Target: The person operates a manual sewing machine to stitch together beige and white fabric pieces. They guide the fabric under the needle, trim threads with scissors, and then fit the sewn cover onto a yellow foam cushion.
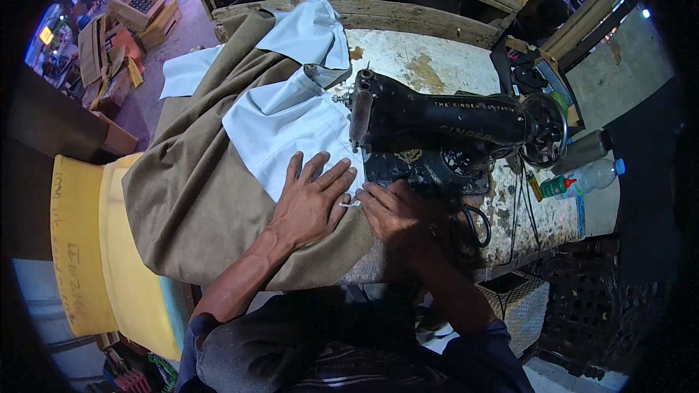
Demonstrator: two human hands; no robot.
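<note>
A black sewing machine stands on the worn white table, its needle end above a piece of white cloth. That cloth lies over brown fabric, which spreads across the table's left side and hangs past the front edge. My left hand lies flat on the white cloth with its fingers apart, just in front of the needle area. Beside it, my right hand has its fingers closed at the cloth's right edge. A small white strip shows between the hands. The right fingertips are partly hidden.
Black-handled scissors lie right of my right hand. A clear plastic bottle, a small red-capped green bottle and a dark cylinder sit at the table's right. Yellow foam stands at left; a wooden bench lies behind.
</note>
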